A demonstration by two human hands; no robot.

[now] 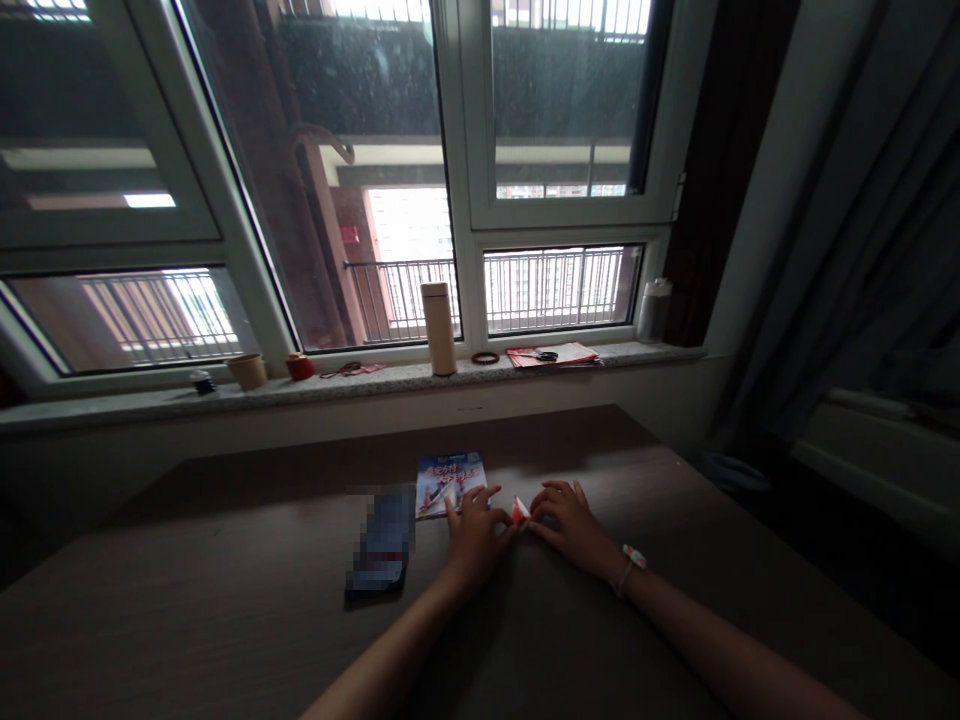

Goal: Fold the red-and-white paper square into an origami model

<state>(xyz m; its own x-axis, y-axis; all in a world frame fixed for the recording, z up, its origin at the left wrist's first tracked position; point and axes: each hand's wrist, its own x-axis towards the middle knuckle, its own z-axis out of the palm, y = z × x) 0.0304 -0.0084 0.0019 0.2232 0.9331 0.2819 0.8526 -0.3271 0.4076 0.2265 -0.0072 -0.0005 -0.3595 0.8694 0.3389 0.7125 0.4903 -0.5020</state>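
Note:
A small red-and-white piece of folded paper (519, 511) sits between my two hands, just above or on the dark table. My left hand (478, 532) pinches its left lower edge with thumb and forefinger, the other fingers raised. From the other side, the fingertips of my right hand (570, 522) close on its right edge; a bracelet circles that wrist. Behind my left hand lies a blue printed booklet (448, 470), partly covered by the fingers. Left of that hand is a dark blue flat object (381, 545), pixelated, perhaps a phone.
The brown table (247, 560) reaches to the wall below the window. Along the sill stand a beige thermos (439, 330), a paper cup (247, 372), a red spool (299, 367) and a clear bottle (655, 312). Scissors (546, 356) rest on red-and-white paper sheets (577, 353).

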